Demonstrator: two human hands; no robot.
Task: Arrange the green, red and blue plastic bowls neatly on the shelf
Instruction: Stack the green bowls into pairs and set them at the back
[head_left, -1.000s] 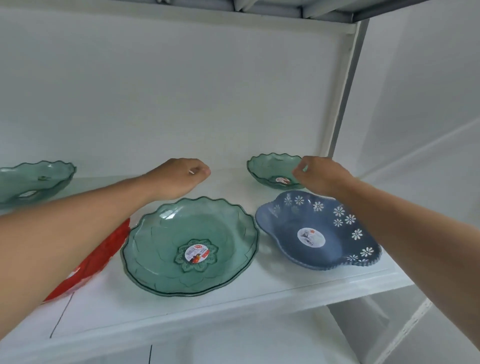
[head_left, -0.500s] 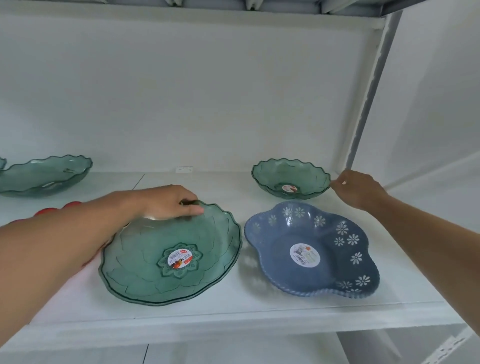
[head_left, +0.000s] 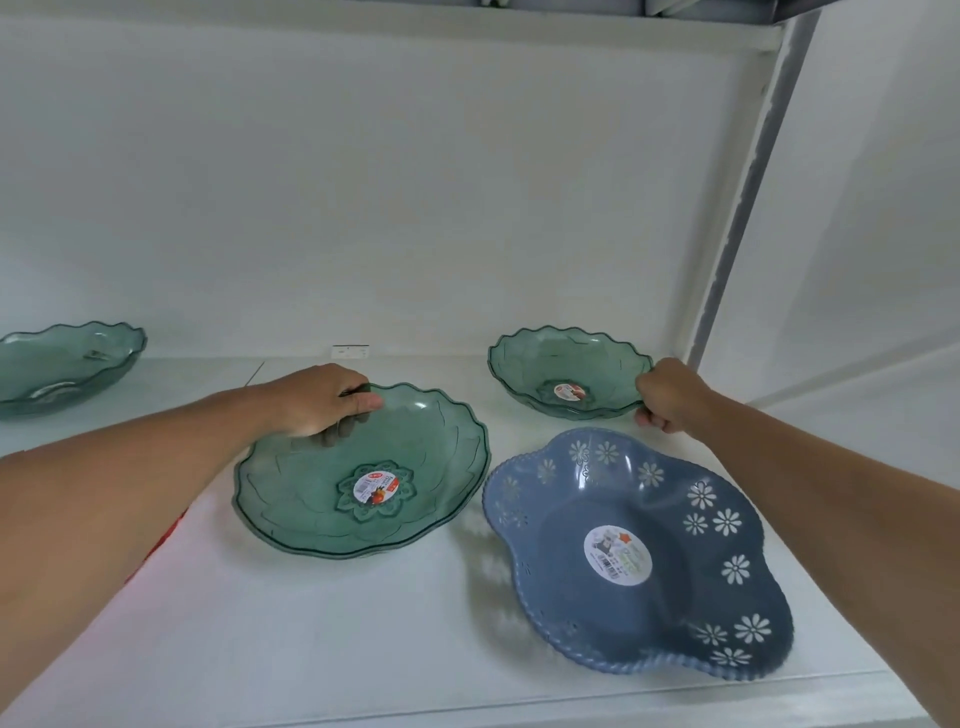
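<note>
White shelf – hands gripping 2 green bowls

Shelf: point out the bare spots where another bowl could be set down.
Free on the shelf: the front strip before the large green bowl, and the back between the far-left green bowl and the small green bowl. Crowded on the right around the blue bowl.

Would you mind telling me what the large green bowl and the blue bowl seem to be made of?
Large green bowl: likely translucent glossy plastic; fingers show through its wall. Blue bowl: apparently opaque matte plastic, with flower-shaped cutouts through its wall.
</note>
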